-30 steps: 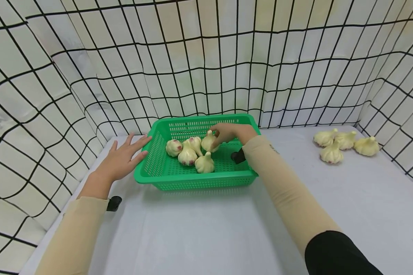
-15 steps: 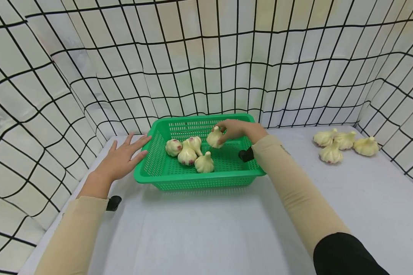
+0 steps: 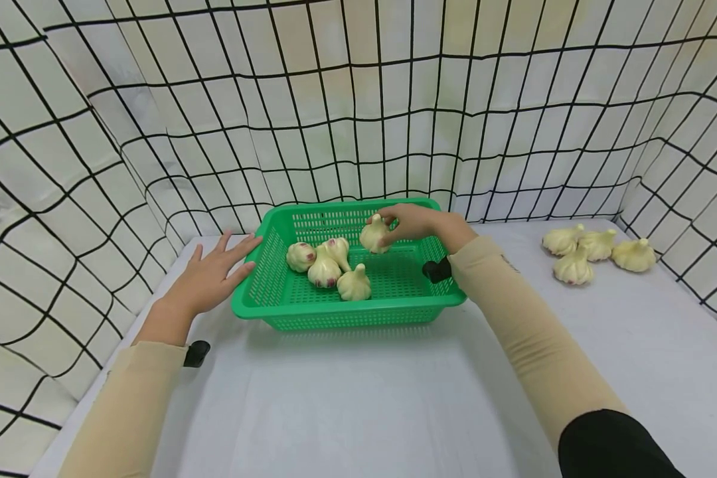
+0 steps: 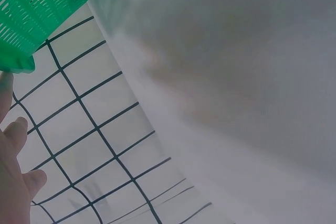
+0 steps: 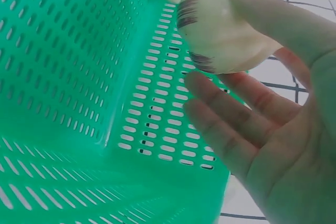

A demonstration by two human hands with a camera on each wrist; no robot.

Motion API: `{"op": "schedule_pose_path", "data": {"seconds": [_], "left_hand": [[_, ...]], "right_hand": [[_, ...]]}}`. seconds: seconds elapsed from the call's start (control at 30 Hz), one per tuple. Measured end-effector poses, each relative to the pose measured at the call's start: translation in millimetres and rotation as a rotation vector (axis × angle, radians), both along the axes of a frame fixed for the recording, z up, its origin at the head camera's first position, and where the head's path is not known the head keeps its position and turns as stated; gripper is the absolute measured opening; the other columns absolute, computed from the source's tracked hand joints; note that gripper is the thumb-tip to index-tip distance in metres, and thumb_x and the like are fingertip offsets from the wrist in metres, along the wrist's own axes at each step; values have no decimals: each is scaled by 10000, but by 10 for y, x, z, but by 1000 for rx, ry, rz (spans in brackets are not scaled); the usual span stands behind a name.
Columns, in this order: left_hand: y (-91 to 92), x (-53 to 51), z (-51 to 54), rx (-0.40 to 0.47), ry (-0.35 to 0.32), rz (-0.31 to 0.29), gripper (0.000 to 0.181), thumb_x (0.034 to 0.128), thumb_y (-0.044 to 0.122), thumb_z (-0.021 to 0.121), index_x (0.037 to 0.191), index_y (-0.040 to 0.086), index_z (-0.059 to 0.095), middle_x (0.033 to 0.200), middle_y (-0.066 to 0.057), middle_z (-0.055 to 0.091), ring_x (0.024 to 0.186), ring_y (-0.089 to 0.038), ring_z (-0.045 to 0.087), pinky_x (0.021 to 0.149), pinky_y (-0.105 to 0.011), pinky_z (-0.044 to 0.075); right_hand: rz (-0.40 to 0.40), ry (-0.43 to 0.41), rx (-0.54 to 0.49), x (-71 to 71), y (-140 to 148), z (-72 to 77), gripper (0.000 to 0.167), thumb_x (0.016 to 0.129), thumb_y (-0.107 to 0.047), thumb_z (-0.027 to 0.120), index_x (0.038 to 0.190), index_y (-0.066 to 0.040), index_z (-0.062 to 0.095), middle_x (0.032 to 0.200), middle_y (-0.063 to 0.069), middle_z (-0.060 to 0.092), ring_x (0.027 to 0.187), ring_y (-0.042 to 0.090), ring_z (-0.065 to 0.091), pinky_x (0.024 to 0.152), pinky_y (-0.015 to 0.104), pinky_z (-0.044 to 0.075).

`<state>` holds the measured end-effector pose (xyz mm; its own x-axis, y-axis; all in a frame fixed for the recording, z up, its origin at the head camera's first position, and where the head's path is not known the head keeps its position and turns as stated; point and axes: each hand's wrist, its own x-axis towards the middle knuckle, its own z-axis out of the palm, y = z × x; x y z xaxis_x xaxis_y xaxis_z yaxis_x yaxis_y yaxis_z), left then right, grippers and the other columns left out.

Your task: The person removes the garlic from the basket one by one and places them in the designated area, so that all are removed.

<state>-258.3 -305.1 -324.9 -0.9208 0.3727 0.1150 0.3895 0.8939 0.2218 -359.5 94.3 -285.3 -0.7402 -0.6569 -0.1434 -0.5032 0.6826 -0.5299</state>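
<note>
My right hand (image 3: 411,222) pinches a garlic bulb (image 3: 374,235) over the right half of a green plastic basket (image 3: 358,311). In the right wrist view the thumb lies on one side of that garlic bulb (image 5: 223,30), with purple streaks on its skin, and fingers lie below it. Several other garlic bulbs (image 3: 325,270) sit together in the basket's left half. At the basket's left rim my left hand (image 3: 209,275) rests with its fingers spread and straight. The left wrist view catches its fingertips beside the basket's green wall (image 4: 42,9).
Several pale garlic bulbs (image 3: 575,265) lie grouped on the white table (image 3: 346,398) at the right, well apart from the basket. A black wire grid (image 3: 394,126) with white sheeting behind it stands along the back and both sides.
My right hand has lifted the garlic bulb off the other bulbs and moved it slightly up and to the right. The left hand stays at the rim.
</note>
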Motion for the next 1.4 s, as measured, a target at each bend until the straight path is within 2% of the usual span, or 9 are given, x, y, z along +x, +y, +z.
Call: {"op": "schedule_pose_path", "data": {"seconds": [0.27, 0.47, 0.6, 0.87, 1.07, 1.4], "left_hand": [[-8, -14, -8, 0, -8, -3, 635, 1102, 496, 365, 1645, 182, 260, 1669, -143, 256, 1551, -431, 24, 1156, -721, -69], [-6, -15, 0, -1, -11, -5, 635, 1102, 495, 368, 1644, 183, 261, 1668, -141, 259, 1551, -430, 25, 1157, -719, -73], [-14, -23, -10, 11, -3, -9, 632, 1102, 498, 362, 1645, 190, 260, 1666, -147, 262, 1553, -423, 18, 1156, -717, -80], [-18, -20, -21, 13, 1, -9, 631, 1103, 495, 362, 1646, 189, 259, 1670, -139, 257, 1551, -433, 24, 1156, -716, -81], [-2, -14, -14, 6, -12, 1, 631, 1102, 491, 373, 1644, 188, 263, 1672, -130, 256, 1557, -411, 5, 1161, -711, -77], [-9, -12, -17, 9, -1, -2, 630, 1102, 498, 367, 1643, 190, 269, 1664, -143, 269, 1553, -423, 14, 1159, -717, -71]], "right_hand": [[-4, -3, -74, 68, 11, 44, 593, 955, -216, 763, 1496, -138, 533, 1423, 170, 557, 1208, 309, 621, 976, 452, 523], [-23, -41, -125, 109, 44, 87, 618, 952, -227, 764, 1515, -153, 520, 1457, 146, 515, 1259, 358, 585, 993, 480, 521], [-23, -38, -179, 127, 71, 115, 612, 944, -195, 770, 1505, -129, 533, 1458, 145, 518, 1245, 370, 584, 978, 462, 534], [-38, -61, -255, 201, 135, 168, 586, 966, -131, 730, 1510, -99, 514, 1488, 140, 501, 1252, 400, 581, 998, 498, 522], [-17, -55, -289, 247, 196, 158, 516, 986, -85, 682, 1479, -64, 531, 1414, 170, 534, 1225, 393, 591, 984, 475, 531], [-59, -98, -289, 312, 272, 216, 535, 975, -119, 702, 1481, -119, 528, 1433, 121, 520, 1234, 368, 605, 994, 486, 516]]}}
